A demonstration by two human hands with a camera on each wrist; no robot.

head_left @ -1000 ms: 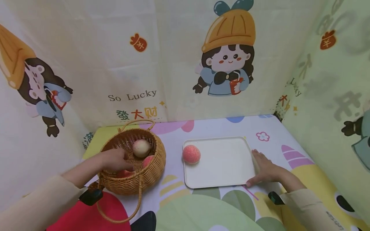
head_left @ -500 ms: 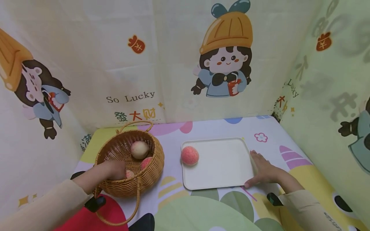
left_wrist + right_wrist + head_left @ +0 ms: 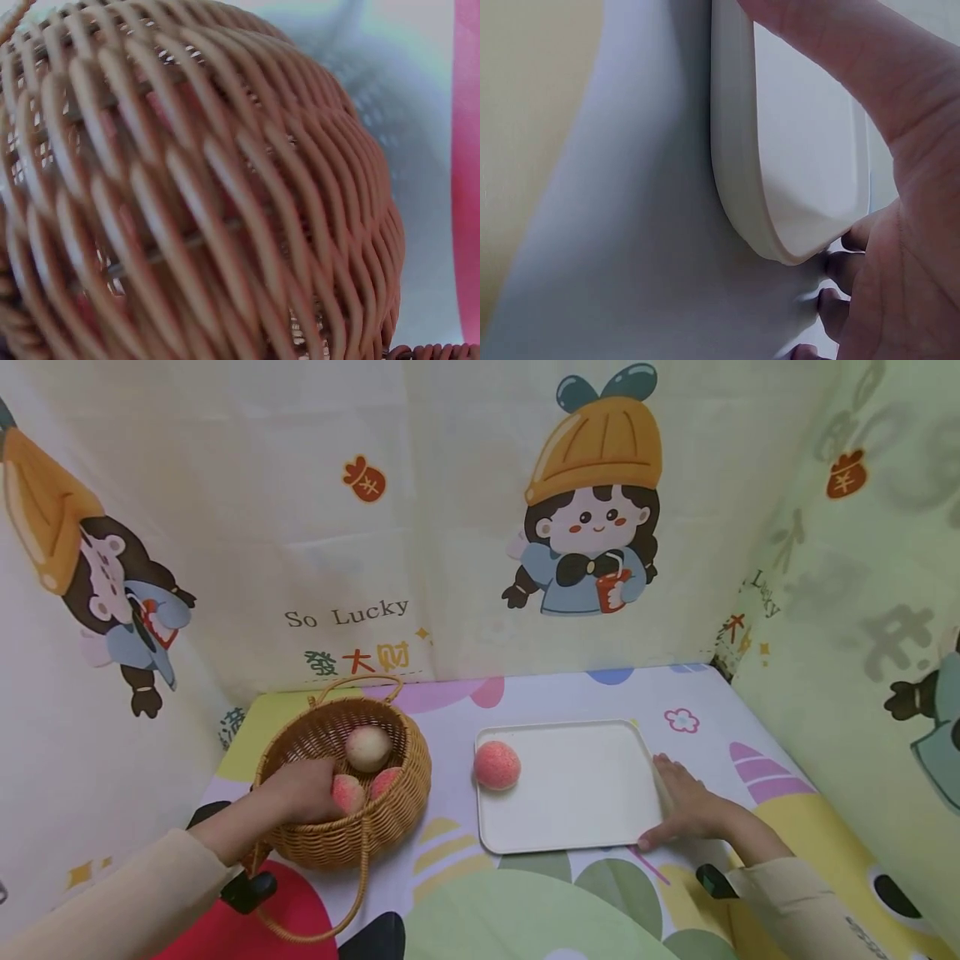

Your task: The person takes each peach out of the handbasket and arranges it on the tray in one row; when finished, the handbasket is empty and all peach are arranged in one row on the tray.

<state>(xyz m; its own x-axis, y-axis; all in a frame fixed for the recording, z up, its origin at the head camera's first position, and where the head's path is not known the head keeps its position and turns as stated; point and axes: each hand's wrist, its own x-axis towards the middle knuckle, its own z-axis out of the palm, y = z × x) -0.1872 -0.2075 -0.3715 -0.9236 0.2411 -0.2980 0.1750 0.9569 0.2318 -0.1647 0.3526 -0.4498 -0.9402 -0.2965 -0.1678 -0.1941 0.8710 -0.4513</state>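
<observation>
Fingers of the person's left hand point(image 3: 302, 791) are bent inside the round brown wicker basket point(image 3: 399, 825), gripping a fuzzy pink-and-cream ball shaped like a peach point(image 3: 348, 794); the fingertips themselves are hidden from the head camera, and the left wrist view shows only the woven outer wall with pinkish patches through its gaps. Just beside the gripped ball, against the basket's right inner wall, lies a deeper pink ball point(image 3: 386, 783), and farther back sits a pale cream ball with a faint blush point(image 3: 368, 748). One thin wicker handle point(image 3: 363, 864) hangs over the basket's near side onto the bench point(image 3: 450, 735), which is patterned with large pastel and red shapes. To the right of the basket, well apart from it, a shallow white rectangular tray point(image 3: 581, 785) lies flat, with a speckled coral-pink ball point(image 3: 497, 766) resting at its left edge, toward the far corner. The right hand point(image 3: 690, 807) is spread and grasps nothing: its thumb touches the tray's rim near the close right corner, while its loosely extended fingers lie along the right edge. Both wrists emerge from beige sleeves point(image 3: 127, 897).
</observation>
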